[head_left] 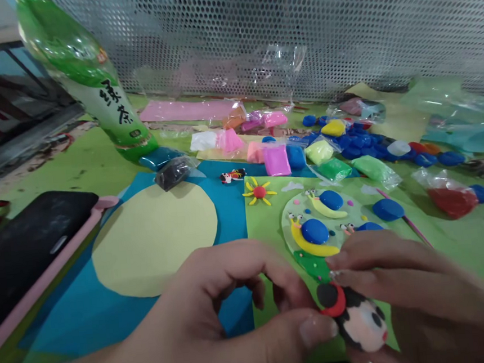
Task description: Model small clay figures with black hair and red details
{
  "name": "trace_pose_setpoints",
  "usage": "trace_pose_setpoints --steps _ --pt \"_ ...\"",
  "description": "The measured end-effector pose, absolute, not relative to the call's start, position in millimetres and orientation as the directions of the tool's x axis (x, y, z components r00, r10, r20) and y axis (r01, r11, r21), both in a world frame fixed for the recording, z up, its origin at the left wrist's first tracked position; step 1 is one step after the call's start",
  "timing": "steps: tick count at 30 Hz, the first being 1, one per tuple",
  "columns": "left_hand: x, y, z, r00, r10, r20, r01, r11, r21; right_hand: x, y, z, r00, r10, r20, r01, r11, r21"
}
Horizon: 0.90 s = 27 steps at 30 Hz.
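Between my two hands is a small clay figure head point(362, 325) with a pinkish face, black eyes, black hair and a red band. My left hand point(253, 310) pinches its red and black part between thumb and forefinger. On the other side, my right hand point(416, 285) is closed round the head, with fingers above and below it. Just behind lies a green sheet point(267, 230) bearing clay snails point(314, 233) with blue shells and a clay sun point(260, 192). The right fingers partly cover one snail.
A green tea bottle point(98, 87) stands at back left. A black phone point(32, 256) lies at left beside a blue sheet point(121, 310) with a cream paper oval point(162, 233). Bagged clay point(277, 160) and blue clay pieces point(359, 140) spread along a perforated metal panel point(296, 24).
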<state>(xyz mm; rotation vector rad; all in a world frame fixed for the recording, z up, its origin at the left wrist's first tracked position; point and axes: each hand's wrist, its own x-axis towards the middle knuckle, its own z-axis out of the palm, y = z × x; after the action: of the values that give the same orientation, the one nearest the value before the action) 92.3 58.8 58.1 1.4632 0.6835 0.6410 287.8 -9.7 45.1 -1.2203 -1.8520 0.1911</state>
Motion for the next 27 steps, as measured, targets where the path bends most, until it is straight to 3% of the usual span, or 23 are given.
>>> trace_pose_setpoints --steps 10,15,27 --pt "87 55 52 0.592 0.759 0.270 -0.076 -0.281 0.957 280 -7 42 0.047 0.916 0.397 0.366 0.354 -0.861" --pt "87 57 44 0.578 0.769 0.274 0.080 -0.387 0.919 278 -5 47 0.063 0.974 0.219 0.165 0.206 -0.965" --pt "92 60 45 0.554 0.768 0.321 0.181 -0.487 0.855 273 -2 46 0.053 0.998 -0.046 -0.164 -0.037 -0.986"
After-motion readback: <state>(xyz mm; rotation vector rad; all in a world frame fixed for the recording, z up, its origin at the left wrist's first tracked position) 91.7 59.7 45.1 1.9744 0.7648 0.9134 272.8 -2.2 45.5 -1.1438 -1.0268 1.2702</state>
